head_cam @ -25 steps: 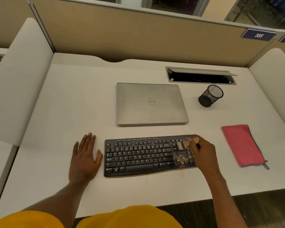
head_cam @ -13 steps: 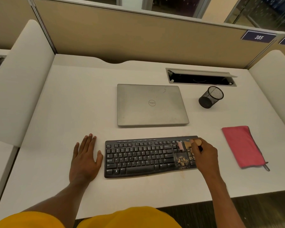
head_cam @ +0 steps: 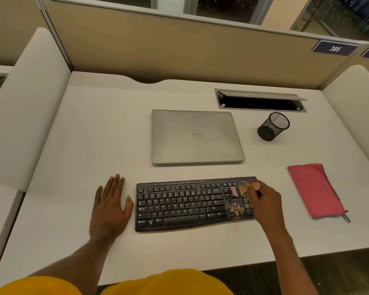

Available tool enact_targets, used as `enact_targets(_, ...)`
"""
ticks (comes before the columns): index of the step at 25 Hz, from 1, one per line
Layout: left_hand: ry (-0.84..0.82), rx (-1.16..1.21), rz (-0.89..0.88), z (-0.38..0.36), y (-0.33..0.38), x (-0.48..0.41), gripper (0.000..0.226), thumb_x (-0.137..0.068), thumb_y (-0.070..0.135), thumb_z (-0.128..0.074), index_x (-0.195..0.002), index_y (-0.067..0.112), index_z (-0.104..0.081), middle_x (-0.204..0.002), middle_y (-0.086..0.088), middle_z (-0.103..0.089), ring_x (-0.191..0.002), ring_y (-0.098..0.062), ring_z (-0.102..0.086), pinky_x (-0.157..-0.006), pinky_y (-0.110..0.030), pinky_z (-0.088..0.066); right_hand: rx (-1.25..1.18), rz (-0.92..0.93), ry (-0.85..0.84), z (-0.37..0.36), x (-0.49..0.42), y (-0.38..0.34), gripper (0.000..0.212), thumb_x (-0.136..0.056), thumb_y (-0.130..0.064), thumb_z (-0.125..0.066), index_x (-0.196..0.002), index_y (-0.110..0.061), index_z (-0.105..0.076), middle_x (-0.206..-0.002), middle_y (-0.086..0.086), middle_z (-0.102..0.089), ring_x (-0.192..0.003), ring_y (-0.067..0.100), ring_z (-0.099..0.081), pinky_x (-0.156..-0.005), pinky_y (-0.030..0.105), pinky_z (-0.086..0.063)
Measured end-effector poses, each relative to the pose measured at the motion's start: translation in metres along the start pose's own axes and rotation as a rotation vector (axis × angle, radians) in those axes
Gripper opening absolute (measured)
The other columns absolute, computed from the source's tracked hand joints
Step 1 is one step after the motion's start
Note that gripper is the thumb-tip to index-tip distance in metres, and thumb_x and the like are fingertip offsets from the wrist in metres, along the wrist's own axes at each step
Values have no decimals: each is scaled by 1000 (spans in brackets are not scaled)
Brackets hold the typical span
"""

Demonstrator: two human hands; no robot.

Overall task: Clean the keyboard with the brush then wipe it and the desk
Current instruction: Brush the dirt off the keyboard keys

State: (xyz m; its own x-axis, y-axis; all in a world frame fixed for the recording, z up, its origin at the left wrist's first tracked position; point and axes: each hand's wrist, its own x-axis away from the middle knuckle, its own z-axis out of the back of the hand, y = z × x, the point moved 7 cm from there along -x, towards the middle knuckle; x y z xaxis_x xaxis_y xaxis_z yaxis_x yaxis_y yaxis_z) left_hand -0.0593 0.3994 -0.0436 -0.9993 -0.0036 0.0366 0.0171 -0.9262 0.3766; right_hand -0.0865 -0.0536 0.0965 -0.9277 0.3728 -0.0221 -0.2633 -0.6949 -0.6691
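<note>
Brushing step: the right hand grips the brush at the 3 o'clock end of the keyboard; the left hand lies flat, holding nothing, at its 9 o'clock. Next, I think, sweep the crumbs off, then get the pink cloth

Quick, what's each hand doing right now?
Left hand: open, flat on the desk beside the keyboard.
Right hand: gripping the brush over the keyboard's right end.

Black keyboard, wooden brush over its crumby right end; pink cloth farther right.
</note>
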Motion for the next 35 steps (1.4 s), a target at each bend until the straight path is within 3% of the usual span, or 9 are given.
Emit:
enact_targets(5,-11,4,9,-1,0,0,76,-102,56,-22,-169,21,-17,-176,3,-11,-162,-8,1,-133,-39,0,60,-1,-31,2,-3,2,24,-102,-22,-55,-81,-15,-64,-67,0,-65,-62,18,-61,-53,28,-46)
enact_targets(11,-8,11,7,-1,-1,0,76,-102,57,-22,-169,21,-18,-176,3,-12,-163,-10,-2,-133,-42,-4,41,6,-32,-2,0,-2,21,-102,-23,-54,-88,-15,-67,-69,1,-67,-62,18,-63,-56,34,-49)
enact_targets(15,-8,6,4,-2,0,0,76,-102,57,-21,-169,22,-18,-176,3,-12,-163,-10,-2,-133,-42,-4,61,0,-31,3,-1,-5,23,-101,-21,-56,-82,-13,-65,-68,1,-65,-61,15,-61,-54,25,-44)
enact_targets(19,-1,6,1,-1,0,0,75,-102,55,-24,-169,21,-19,-176,2,-13,-163,-10,-2,-133,-42,-4,10,-16,25,1,0,-3,20,-102,-25,-53,-94,-14,-68,-74,0,-68,-68,13,-65,-58,26,-50)
enact_targets(23,-4,7,0,-1,0,0,75,-102,56,-22,-169,21,-19,-176,2,-14,-163,-10,-2,-133,-44,-6,72,-27,-3,-3,3,5,27,-103,-20,-51,-79,-13,-61,-67,2,-64,-59,21,-62,-51,33,-48)
enact_targets(25,-2,12,3,-1,0,0,75,-102,55,-22,-168,21,-19,-176,2,-14,-163,-10,-2,-133,-43,-5,63,-17,-13,-4,3,1,27,-102,-18,-53,-76,-13,-59,-64,2,-62,-57,19,-60,-51,27,-45)
enact_targets(30,0,12,-2,0,1,0,75,-102,55,-23,-168,20,-19,-176,2,-14,-162,-9,-2,-133,-42,-5,-38,32,2,-17,6,-21,15,-102,-25,-54,-96,-23,-68,-71,-4,-65,-63,13,-61,-55,27,-47)
enact_targets(35,-9,12,5,-1,0,0,76,-102,55,-23,-169,21,-17,-176,3,-12,-162,-8,0,-133,-42,-4,33,21,-112,-21,6,-11,17,-102,-21,-53,-90,-20,-65,-69,-3,-63,-63,16,-60,-56,31,-48)
